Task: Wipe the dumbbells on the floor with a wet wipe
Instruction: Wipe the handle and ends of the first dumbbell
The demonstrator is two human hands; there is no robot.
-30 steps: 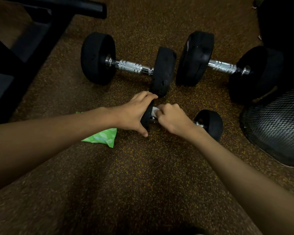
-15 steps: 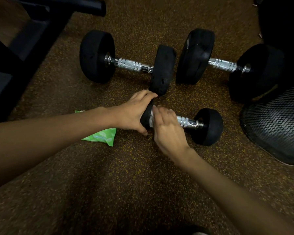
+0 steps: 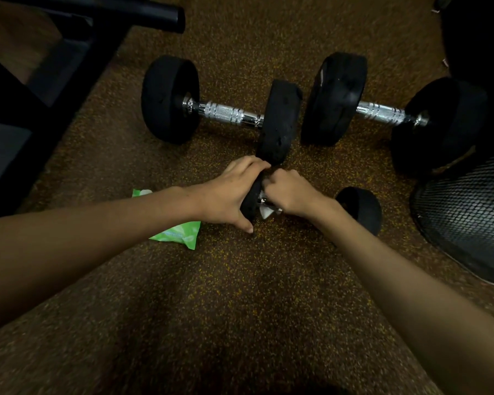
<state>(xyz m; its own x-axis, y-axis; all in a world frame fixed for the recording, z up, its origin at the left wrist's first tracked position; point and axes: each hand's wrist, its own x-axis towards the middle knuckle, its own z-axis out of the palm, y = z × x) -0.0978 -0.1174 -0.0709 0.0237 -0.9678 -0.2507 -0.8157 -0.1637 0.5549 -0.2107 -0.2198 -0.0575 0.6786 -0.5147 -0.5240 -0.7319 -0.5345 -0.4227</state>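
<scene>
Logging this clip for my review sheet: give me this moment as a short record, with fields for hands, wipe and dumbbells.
left hand: grips one black head of the small dumbbell
right hand: holds the wet wipe round its handle
left large dumbbell: on the floor behind the hands
right large dumbbell: beside it
wipe pack: green, on the floor beneath the left forearm

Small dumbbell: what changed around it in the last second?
The right hand, turned half a second ago so the chrome handle showed, has swung back over it and again curls round it with the wet wipe. The left hand still grips the small dumbbell by its left head. The left large dumbbell, the right large dumbbell and the green wipes pack have not moved.
</scene>
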